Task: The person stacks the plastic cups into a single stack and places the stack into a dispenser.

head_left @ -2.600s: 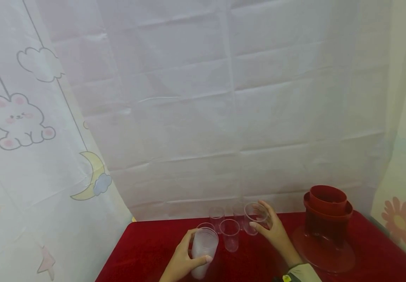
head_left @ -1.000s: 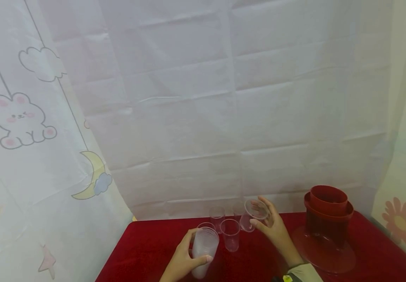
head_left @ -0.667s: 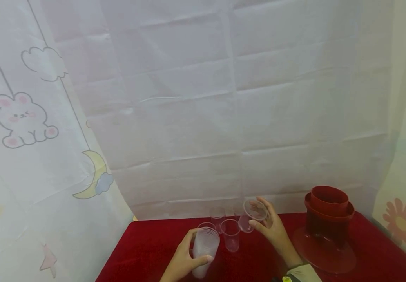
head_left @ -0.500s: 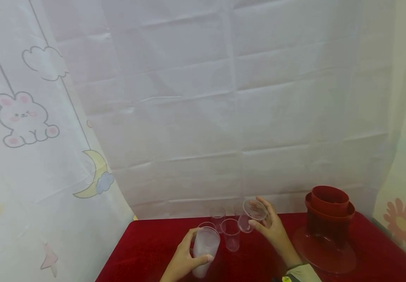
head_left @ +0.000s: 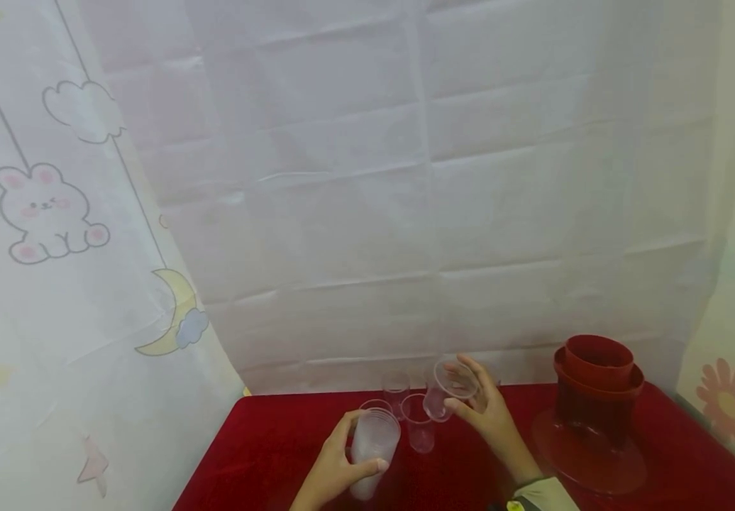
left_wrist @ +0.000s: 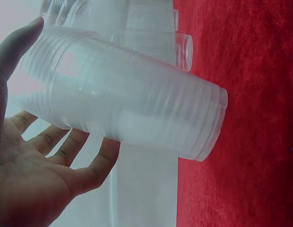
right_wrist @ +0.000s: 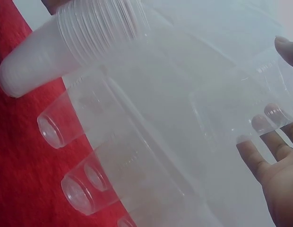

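A nested stack of clear plastic cups [head_left: 372, 451] leans in my left hand [head_left: 330, 468], held between thumb and fingers. The left wrist view shows the stack [left_wrist: 132, 94] slanting, its bottom end toward the red cloth. My right hand [head_left: 492, 419] holds a single clear plastic cup [head_left: 436, 399] by its side, rim tilted toward the right; the fingers show through the cup [right_wrist: 231, 111] in the right wrist view. Between the hands stands an upright clear cup [head_left: 421, 429]. Another cup [head_left: 396, 390] stands behind it, and one is partly hidden behind the stack.
A red cloth [head_left: 265, 440] covers the table. To the right of my right hand stands a red plastic tiered piece [head_left: 597, 383] on a wide round base [head_left: 626, 468]. A pale creased sheet [head_left: 342, 298] hangs behind the table's far edge.
The cup in my right hand has gone from nearly upright to tilted. That hand has shifted slightly left with it. My left hand keeps hold of the stack, almost still.
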### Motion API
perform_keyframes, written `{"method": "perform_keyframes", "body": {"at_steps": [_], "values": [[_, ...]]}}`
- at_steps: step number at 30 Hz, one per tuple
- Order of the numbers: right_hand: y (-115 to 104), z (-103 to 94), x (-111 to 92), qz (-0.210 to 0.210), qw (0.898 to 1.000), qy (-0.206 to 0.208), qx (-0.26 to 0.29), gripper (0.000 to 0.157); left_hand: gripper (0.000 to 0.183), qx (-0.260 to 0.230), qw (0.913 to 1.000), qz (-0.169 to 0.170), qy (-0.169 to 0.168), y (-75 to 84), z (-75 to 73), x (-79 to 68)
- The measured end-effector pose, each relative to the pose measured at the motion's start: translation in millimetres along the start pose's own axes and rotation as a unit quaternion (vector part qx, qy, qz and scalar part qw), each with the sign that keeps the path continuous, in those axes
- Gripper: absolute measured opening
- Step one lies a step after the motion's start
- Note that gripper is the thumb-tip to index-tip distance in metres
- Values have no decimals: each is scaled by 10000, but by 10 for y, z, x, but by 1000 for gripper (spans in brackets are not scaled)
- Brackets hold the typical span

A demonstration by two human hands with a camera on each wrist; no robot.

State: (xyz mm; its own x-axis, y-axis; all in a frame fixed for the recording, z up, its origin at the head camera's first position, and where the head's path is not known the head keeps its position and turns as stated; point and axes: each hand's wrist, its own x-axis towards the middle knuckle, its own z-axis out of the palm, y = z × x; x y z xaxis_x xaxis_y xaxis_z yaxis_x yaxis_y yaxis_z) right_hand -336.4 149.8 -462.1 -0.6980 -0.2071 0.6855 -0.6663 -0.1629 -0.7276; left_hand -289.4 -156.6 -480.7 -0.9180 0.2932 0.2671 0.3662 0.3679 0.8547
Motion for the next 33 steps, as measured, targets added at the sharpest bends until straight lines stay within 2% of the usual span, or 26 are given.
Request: {"method": "perform_keyframes", "body": {"at_steps": [10, 15, 25, 33], "values": [[-53, 60, 5, 122, 9998, 76, 97, 72, 70, 95, 9999, 74, 6, 33, -25, -19], [-70, 66, 12, 32, 9999, 43, 100, 71, 70, 38, 9999, 99, -13, 54, -23, -33], [-84, 83, 21, -67, 9998, -63, 154, 72, 73, -33, 10000, -6, -27, 86, -15, -31], [-122, 140, 20, 119, 9997, -60, 206, 73, 73, 35, 9999, -120, 37, 48, -17, -26]]}}
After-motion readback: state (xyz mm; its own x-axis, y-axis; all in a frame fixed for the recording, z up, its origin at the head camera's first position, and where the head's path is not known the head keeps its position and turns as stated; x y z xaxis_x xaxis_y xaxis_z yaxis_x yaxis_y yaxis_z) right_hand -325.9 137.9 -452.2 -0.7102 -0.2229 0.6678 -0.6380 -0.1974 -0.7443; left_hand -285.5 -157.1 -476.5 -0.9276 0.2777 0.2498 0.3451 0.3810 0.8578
